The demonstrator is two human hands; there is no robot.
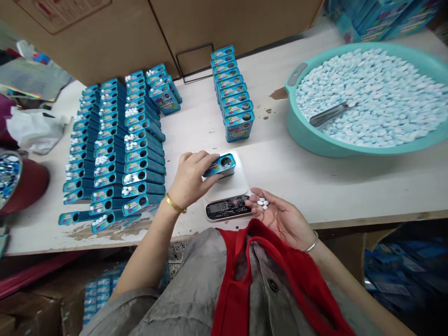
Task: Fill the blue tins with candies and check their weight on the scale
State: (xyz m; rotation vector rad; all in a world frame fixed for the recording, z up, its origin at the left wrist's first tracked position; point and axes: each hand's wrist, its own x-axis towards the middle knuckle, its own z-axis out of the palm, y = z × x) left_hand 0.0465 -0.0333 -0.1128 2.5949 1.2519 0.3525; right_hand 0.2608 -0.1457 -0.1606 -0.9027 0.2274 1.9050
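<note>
My left hand (196,177) grips a blue candy tin (224,163) by its left end, with the round hole in its top facing up. The tin stands on the white plate of a digital kitchen scale (227,191), whose display is lit. Palm up beside the scale's front right corner, my right hand (280,214) carries several white candies (263,203) near the fingers. Its fingertips are close to the scale's buttons, and I cannot tell whether they touch.
Rows of blue tins (140,165), some topped with white candies, fill the left side. Another row of tins (234,98) stands behind the scale. A turquoise basin (315,144) of candies with a metal scoop (329,114) is at right. Cardboard boxes (241,23) line the back.
</note>
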